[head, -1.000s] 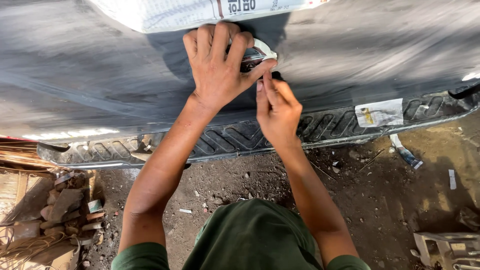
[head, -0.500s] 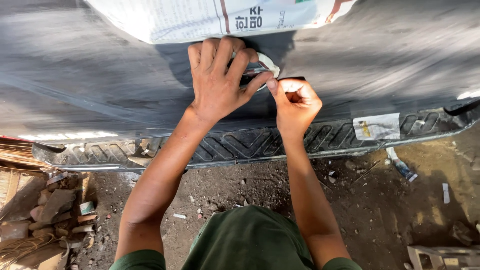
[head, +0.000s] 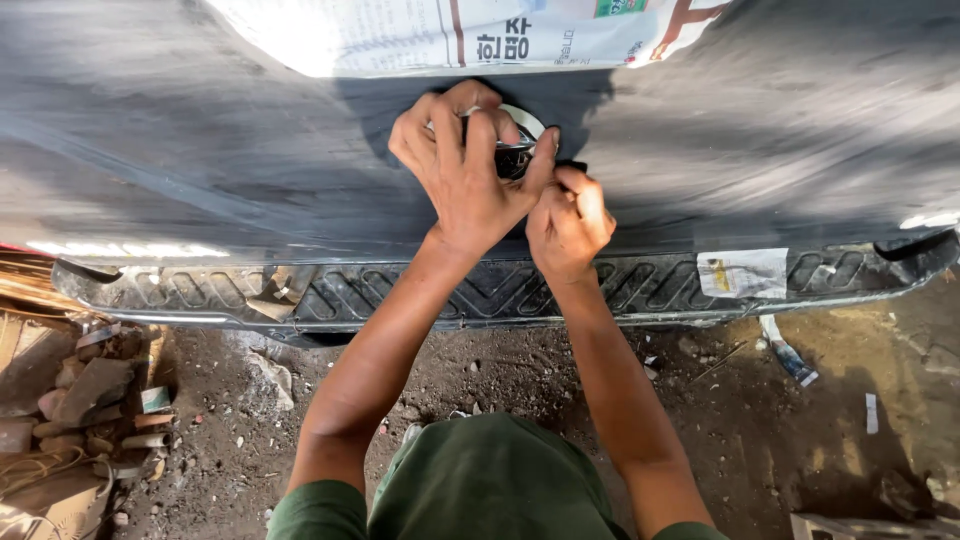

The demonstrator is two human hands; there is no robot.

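— Both hands work one spot?
— Yes: the left hand (head: 462,175) cups a round chrome fitting (head: 520,140) on the dark vehicle panel (head: 200,150); the right hand (head: 568,222) pinches something at its edge, possibly tape. Newspaper masking (head: 450,35) is already up; the fitting looks partly covered.

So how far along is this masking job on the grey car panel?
Newspaper already covers the upper part of the grey painted vehicle panel, and a paper scrap sits on the black ribbed step bumper. Right now the left hand covers a small round shiny fitting while the right hand pinches at its edge. The fitting still shows bare metal, so covering it looks unfinished.
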